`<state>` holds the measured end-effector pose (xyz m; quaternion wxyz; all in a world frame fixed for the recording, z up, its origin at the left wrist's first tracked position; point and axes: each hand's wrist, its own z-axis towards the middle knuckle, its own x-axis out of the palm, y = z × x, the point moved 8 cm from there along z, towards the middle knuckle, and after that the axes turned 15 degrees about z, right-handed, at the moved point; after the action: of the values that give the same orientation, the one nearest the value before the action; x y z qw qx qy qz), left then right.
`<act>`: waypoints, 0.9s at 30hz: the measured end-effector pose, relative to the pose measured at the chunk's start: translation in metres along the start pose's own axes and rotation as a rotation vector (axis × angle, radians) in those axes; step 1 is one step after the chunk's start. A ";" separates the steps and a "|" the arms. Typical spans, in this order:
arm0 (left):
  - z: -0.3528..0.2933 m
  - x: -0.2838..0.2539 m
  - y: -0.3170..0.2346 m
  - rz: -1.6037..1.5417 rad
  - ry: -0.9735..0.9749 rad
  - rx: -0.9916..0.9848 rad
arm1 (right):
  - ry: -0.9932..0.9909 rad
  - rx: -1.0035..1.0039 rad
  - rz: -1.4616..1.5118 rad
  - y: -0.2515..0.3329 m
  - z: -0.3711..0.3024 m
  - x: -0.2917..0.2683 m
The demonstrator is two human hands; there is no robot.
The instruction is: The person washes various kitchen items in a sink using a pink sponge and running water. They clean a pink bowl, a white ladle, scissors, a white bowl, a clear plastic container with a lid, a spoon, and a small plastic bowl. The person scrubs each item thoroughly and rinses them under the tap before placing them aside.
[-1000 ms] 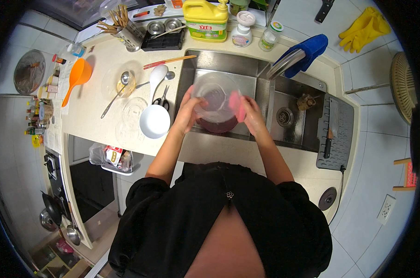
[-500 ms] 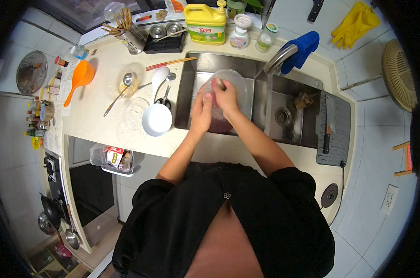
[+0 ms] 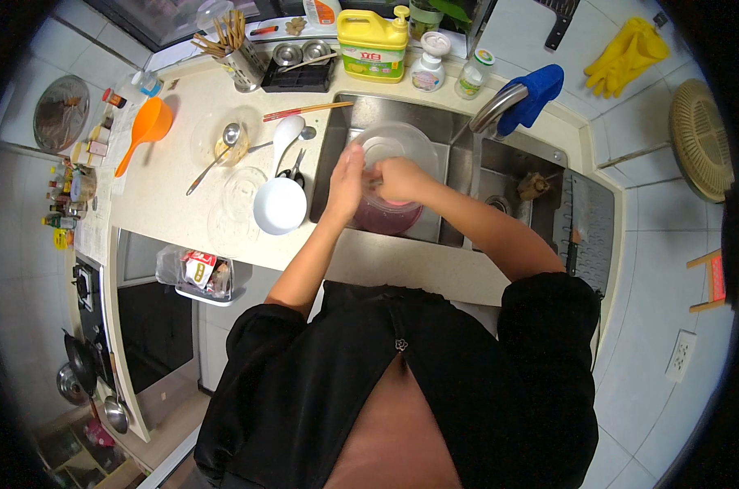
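Over the left sink basin (image 3: 327, 175) I hold a round clear plastic bowl (image 3: 418, 140). My left hand (image 3: 347, 181) grips its left rim, with the fingers pressed together. My right hand (image 3: 400, 179) is curled inside the bowl. A bit of pink shows under its fingers, but what it holds is hidden. Just below the bowl, on the near side of the sink, is a reddish, rounded vessel (image 3: 388, 220), mostly covered. Left of the sink, a white handled ladle or scoop (image 3: 280, 206) rests on the counter next to black-handled scissors (image 3: 296, 165).
A faucet draped with a blue cloth (image 3: 532, 98) rises behind the sink. The right basin (image 3: 496, 167) holds a brown lump (image 3: 534, 186). A knife (image 3: 572, 244) lies on the grey mat (image 3: 593, 220). A yellow detergent jug (image 3: 372, 49) and chopsticks (image 3: 308, 111) are at the back.
My right hand has moved nearer to me inside the bowl, and its elbow has swung out to the right. My left hand has shifted slightly left. More of the reddish vessel shows.
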<state>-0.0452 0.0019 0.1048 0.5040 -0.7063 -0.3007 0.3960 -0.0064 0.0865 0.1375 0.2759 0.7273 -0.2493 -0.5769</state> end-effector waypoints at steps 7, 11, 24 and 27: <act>-0.019 0.020 -0.015 -0.242 0.459 -0.335 | -0.196 -0.710 -0.354 0.025 -0.011 -0.016; 0.001 0.002 -0.021 -0.229 0.221 -0.119 | -0.238 -0.527 -0.818 0.042 -0.013 -0.046; -0.039 -0.063 0.004 -0.180 0.026 -0.281 | -0.034 0.147 1.423 0.031 -0.015 -0.025; -0.068 -0.126 0.012 -0.218 -0.070 -0.285 | -0.095 0.135 1.856 0.017 -0.018 -0.026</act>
<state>-0.0501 -0.1381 0.1382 0.4280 -0.7195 -0.4460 0.3167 0.0052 0.0940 0.1704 0.5732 0.2270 -0.7750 -0.1390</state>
